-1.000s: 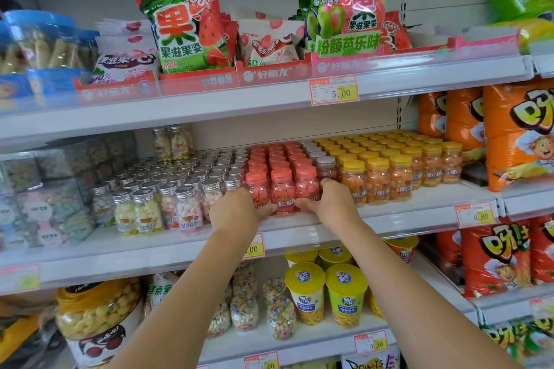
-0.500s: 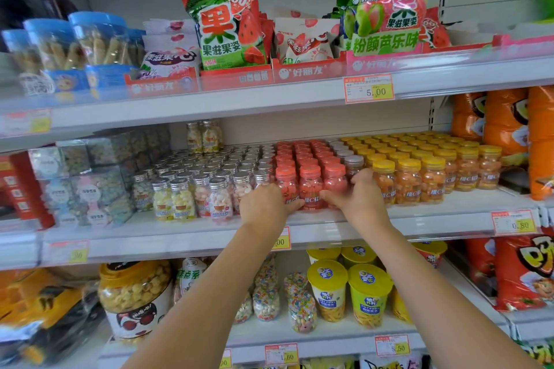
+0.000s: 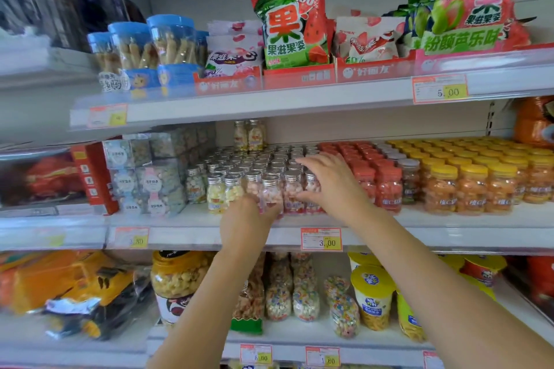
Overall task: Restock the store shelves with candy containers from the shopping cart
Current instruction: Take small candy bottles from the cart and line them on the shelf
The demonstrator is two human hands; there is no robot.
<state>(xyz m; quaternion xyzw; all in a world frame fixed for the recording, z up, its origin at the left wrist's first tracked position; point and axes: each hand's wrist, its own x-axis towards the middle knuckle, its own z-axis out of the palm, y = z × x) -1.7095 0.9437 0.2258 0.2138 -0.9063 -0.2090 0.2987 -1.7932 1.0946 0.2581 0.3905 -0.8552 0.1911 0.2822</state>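
Observation:
Small clear candy bottles with silver lids stand in rows on the middle shelf, between red-lidded bottles and clear boxes. My left hand presses against the front of a pink-filled bottle in the front row. My right hand lies with its fingers spread over the tops of the right-hand silver-lidded bottles and its thumb at their front. Neither hand lifts a bottle. No shopping cart is in view.
Yellow-lidded orange bottles fill the shelf's right part. Gummy bags and blue-lidded tubs sit on the shelf above. Below are a big yellow-lidded jar, candy bags, yellow cups and a toy truck.
Both hands have moved left from the red-lidded bottles to the silver-lidded ones. My view has swung left too, and the right hand's fingers have spread.

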